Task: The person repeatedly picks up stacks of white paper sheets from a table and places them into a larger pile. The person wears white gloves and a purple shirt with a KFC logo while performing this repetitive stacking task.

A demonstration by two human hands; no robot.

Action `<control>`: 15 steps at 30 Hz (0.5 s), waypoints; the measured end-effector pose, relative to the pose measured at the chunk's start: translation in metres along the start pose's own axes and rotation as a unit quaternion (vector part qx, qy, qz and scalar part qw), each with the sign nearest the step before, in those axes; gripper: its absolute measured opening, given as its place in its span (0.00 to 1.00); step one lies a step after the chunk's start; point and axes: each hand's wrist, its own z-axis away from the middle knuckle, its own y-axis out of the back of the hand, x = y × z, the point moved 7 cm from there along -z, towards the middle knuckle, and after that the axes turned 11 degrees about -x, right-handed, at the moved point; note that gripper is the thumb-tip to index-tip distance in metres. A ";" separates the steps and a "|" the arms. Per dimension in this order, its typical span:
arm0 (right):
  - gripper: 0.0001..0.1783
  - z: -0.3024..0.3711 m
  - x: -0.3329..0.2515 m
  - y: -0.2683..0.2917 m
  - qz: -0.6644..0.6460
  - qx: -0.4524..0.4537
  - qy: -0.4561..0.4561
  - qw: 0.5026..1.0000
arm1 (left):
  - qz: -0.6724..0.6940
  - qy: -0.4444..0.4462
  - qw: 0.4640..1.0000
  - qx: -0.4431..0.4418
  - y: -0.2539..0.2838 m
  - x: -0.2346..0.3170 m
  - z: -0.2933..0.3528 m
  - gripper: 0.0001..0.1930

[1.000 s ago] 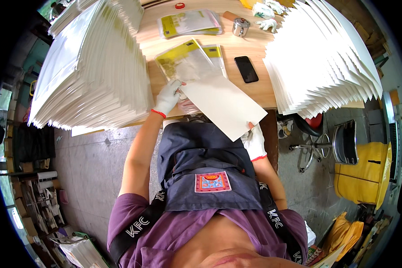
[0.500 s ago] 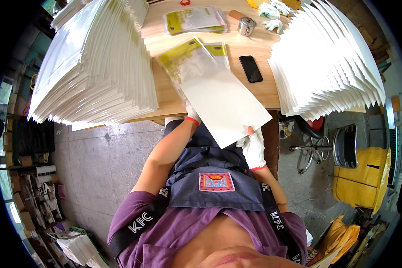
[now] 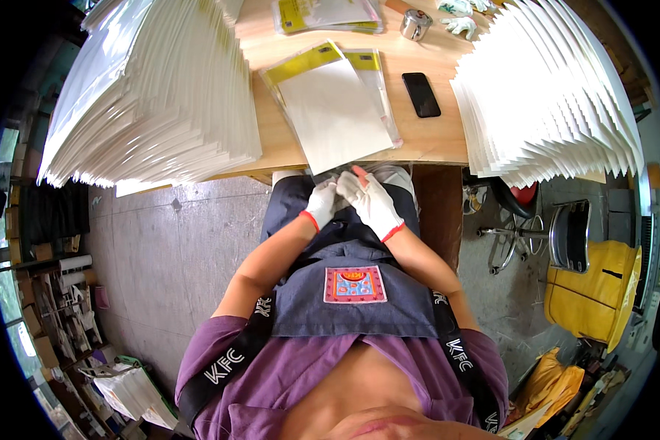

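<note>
A white sheet (image 3: 334, 117) lies in a clear plastic bag (image 3: 301, 57) with a yellow-green printed band at its far end. The bag slants over the table's front edge. At its near end the clear plastic hangs past the sheet, and both my hands are there, close together. My left hand (image 3: 321, 203), in a white glove with a red cuff, has its fingers closed at the plastic edge. My right hand (image 3: 374, 205), gloved alike with a bare thumb tip, is curled at the same edge. Another such bag (image 3: 372, 73) lies partly underneath.
Tall stacks of white sheets stand left (image 3: 176, 103) and right (image 3: 543, 103) on the wooden table (image 3: 271, 150). A black phone (image 3: 421, 94), a metal tape dispenser (image 3: 416, 25), more bags (image 3: 330, 13) and white gloves (image 3: 458, 27) lie beyond. A chair (image 3: 565, 235) is at right.
The white sheet has slid away from me into the bag and straightened. My right hand has let go of the sheet's corner and moved left, beside my left hand at the bag's near edge.
</note>
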 end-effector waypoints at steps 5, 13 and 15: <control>0.15 0.001 -0.010 -0.057 0.641 -0.096 -0.095 0.755 | -0.038 -0.016 0.999 0.013 0.038 0.027 0.027 0.12; 0.11 -0.044 0.034 -0.080 0.956 -0.168 0.016 0.241 | -0.131 -0.013 0.991 -0.027 0.038 0.058 0.041 0.13; 0.10 -0.047 0.038 -0.088 0.959 -0.179 0.038 0.216 | -0.133 -0.030 0.990 -0.025 0.049 0.058 0.033 0.13</control>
